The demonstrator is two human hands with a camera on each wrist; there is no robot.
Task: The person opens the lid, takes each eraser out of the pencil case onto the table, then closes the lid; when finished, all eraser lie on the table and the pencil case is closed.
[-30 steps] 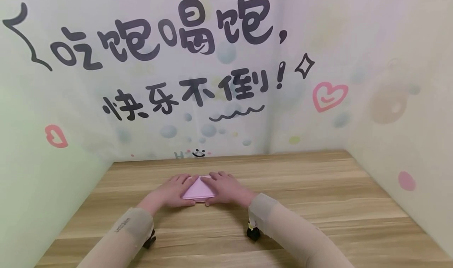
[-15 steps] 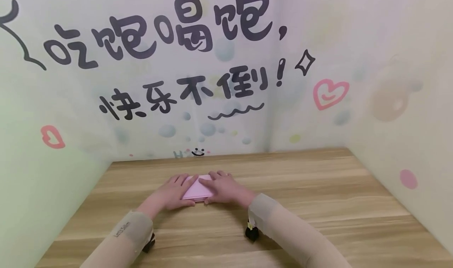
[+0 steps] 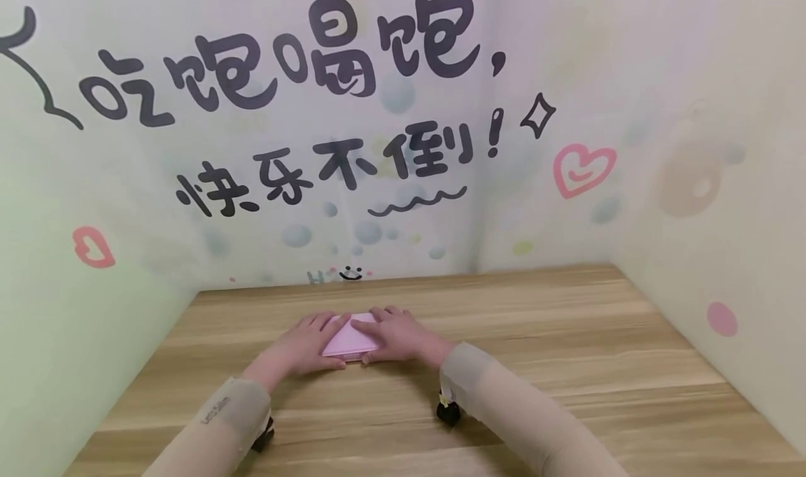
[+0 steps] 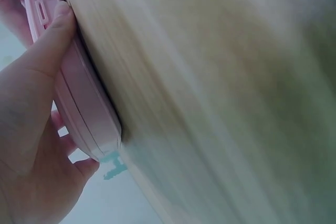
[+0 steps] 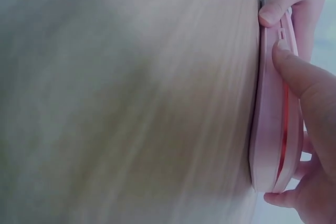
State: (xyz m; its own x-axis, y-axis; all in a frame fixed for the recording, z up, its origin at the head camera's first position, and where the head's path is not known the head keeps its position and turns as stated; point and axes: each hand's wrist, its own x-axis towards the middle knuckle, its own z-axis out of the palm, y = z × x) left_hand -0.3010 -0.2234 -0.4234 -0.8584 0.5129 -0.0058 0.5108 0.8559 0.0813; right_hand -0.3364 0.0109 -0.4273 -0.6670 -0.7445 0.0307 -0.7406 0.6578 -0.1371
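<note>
A shallow, pale pink box with rounded corners (image 3: 348, 337) rests flat on the wood-grain table (image 3: 535, 323), towards its far edge and a little left of centre in the head view. The person's left hand (image 3: 310, 343) grasps its left side and the right hand (image 3: 403, 336) grasps its right side. Each thumb lies against the front face, while the other fingers reach over the top and round the sides. In the wrist views, the two thumbs lie close to a small pink rectangular clasp (image 4: 41, 12) on that front face. A thin orange-red strip (image 5: 285, 124) runs along the seam on the right half of the box.

Light beige sleeves with greyish cuffs cover both forearms; the left sleeve (image 3: 217, 421) carries small dark lettering. A small black object (image 3: 448, 413) sits beneath the right cuff. Behind the table hangs a whitish printed backdrop (image 3: 567, 64) with large black Chinese characters (image 3: 348, 173), pale blue dots and a pink outlined heart (image 3: 584, 173).
</note>
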